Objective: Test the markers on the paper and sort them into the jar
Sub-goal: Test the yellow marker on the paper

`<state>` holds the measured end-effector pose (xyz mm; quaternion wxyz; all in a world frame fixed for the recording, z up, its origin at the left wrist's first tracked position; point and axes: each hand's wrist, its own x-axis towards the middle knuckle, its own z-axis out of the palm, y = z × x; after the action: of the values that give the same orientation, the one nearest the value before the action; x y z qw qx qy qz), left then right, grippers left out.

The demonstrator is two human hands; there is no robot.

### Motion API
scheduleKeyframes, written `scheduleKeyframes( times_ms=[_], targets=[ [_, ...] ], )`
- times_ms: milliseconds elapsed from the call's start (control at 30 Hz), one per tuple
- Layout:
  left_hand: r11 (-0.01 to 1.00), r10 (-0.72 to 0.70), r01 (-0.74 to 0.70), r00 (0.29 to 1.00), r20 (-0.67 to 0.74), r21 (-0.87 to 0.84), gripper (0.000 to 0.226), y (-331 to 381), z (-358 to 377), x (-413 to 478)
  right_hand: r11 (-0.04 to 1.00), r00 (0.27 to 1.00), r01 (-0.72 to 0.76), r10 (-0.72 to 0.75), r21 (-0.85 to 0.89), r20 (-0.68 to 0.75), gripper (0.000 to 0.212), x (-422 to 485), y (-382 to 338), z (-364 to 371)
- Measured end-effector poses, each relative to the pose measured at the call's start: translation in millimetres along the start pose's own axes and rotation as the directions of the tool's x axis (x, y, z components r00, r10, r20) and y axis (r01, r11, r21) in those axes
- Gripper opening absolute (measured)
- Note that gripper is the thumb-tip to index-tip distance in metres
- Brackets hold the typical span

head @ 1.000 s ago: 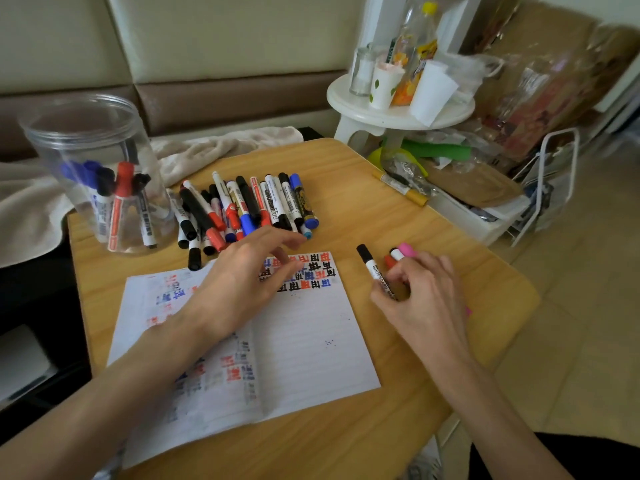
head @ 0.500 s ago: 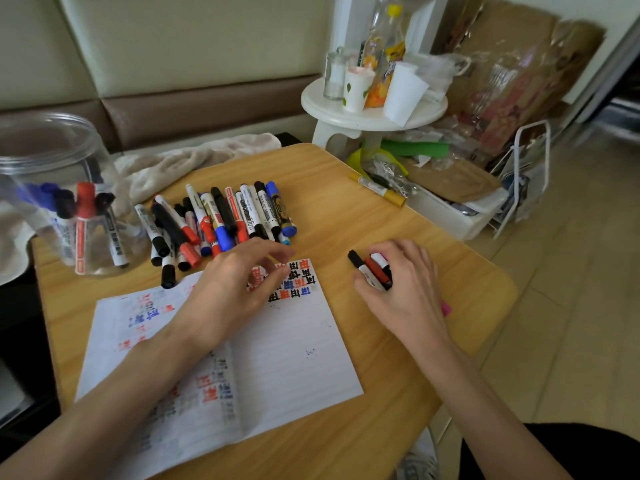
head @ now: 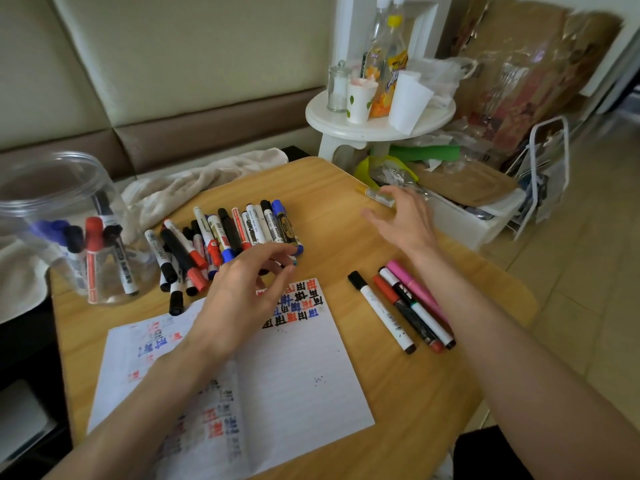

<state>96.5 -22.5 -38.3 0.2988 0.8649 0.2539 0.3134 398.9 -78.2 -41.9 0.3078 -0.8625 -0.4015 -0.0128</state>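
Four markers [head: 381, 311] lie side by side on the table [head: 332, 216], just right of the paper [head: 287, 382], caps pointing away from me: one white with a black cap, one red, one black and white, one pink. My right hand [head: 405, 221] is beyond them, over the table's far right edge, fingers spread wide and holding nothing; its fingertips are near a yellow marker [head: 375, 196] that lies at that edge. My right forearm crosses just beside the pink marker. My left hand [head: 242, 296] is over the top of the paper, fingers loosely bent, tips at the near ends of the marker pile [head: 239, 233]. I cannot tell whether these fingers pinch a marker or only touch the pile. The pile lies in a rough row between the paper and the table's far edge, with red, blue and black caps. The paper carries red, blue and black test marks [head: 294, 306] near its top edge. The clear jar [head: 52, 188] stands at the table's far left corner, left of the pile, with several markers upright inside, among them a red one [head: 92, 258]. A pale towel [head: 194, 181] lies behind the table.
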Motion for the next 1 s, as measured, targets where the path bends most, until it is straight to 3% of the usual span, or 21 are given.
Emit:
scheduleKeyframes(
  times_ms=[167, 367, 433, 500, 567, 667, 734, 800, 900, 1000],
  targets=[
    [0.999, -0.046, 0.045, 0.998, -0.036, -0.011, 0.028, -1, -4, 4, 0.993, 0.993, -0.105, 0.108, -0.049, 0.053, 0.073, 23, 16, 12],
    [0.998, -0.057, 0.057, 0.998, -0.032, 0.0, 0.028, -3, -8, 7, 0.975, 0.995, -0.098, 0.089, -0.199, -0.051, 0.04, 27, 14, 23],
    [0.998, -0.056, 0.056, 0.998, -0.029, 0.015, 0.029, -3, -8, 6, 0.93, 0.997, -0.078, 0.075, -0.358, -0.024, 0.033, 28, 6, 21],
    [0.998, -0.055, 0.056, 0.998, -0.031, 0.026, 0.028, -3, -10, 4, 0.923, 0.993, -0.074, 0.102, -0.378, 0.053, 0.028, 23, -7, 15],
    [0.999, -0.049, 0.05, 0.998, -0.035, 0.02, 0.027, -2, -13, 1, 0.967, 0.98, -0.083, 0.123, -0.241, 0.156, 0.023, 14, -21, 5],
    [0.999, -0.035, 0.035, 0.999, -0.038, 0.012, 0.026, 2, -20, -7, 0.977, 0.952, -0.154, 0.107, 0.146, 0.286, 0.019, -17, -56, -12],
    [0.999, -0.028, 0.029, 0.999, -0.027, 0.022, 0.026, 2, -25, -12, 0.895, 0.915, -0.244, 0.085, 0.373, 0.394, 0.025, -47, -84, -18],
    [0.999, -0.032, 0.031, 0.999, 0.017, 0.027, 0.035, 3, -29, -16, 0.734, 0.851, -0.371, 0.023, 0.569, 0.525, 0.024, -80, -104, -19],
    [0.999, -0.001, -0.003, 0.996, 0.086, 0.048, 0.05, 5, -35, -26, 0.587, 0.811, -0.444, -0.058, 0.677, 0.582, 0.025, -123, -125, -17],
    [0.99, 0.02, -0.032, 0.996, 0.092, 0.134, 0.043, 0, -42, -37, 0.473, 0.828, -0.469, -0.059, 0.746, 0.557, 0.027, -150, -131, -16]
  ],
)
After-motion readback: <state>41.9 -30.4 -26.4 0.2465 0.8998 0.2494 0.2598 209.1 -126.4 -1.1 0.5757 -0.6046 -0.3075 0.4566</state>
